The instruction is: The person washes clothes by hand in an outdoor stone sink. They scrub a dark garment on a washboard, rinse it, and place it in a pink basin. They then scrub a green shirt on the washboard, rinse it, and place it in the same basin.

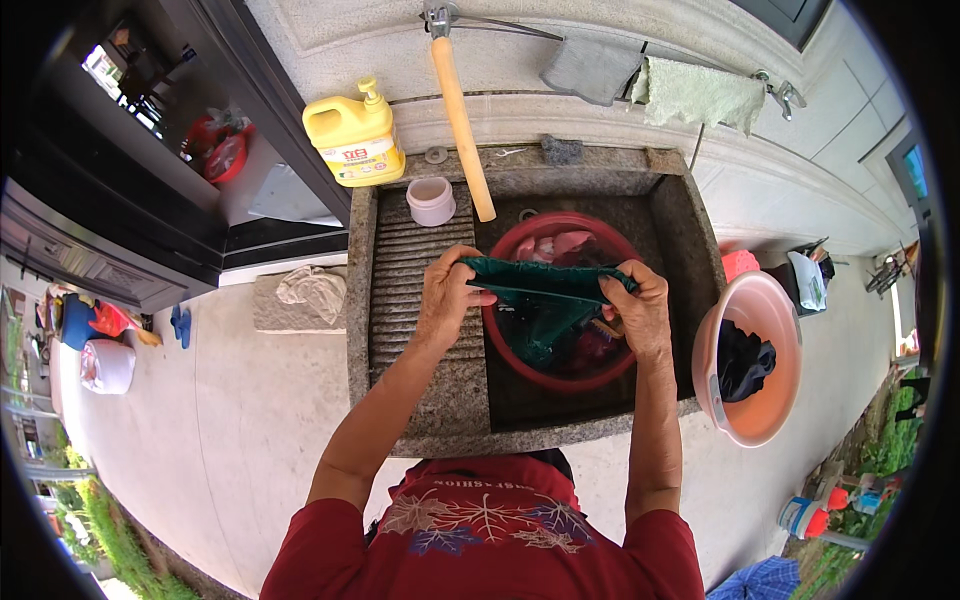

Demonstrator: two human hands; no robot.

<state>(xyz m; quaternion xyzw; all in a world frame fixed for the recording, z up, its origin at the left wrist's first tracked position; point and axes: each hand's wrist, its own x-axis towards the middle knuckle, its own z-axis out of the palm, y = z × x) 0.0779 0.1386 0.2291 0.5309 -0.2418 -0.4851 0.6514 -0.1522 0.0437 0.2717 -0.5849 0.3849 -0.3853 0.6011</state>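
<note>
Fingers of left hand (pixel 447 297) and right hand (pixel 634 307) clamp a green cloth (pixel 545 291) above the red basin's rim (pixel 560 383).

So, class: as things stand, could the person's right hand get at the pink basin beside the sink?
Probably not straight away: the right hand and left hand both grip the dark green cloth. The pink basin sits close on that side, with nothing between.
</note>
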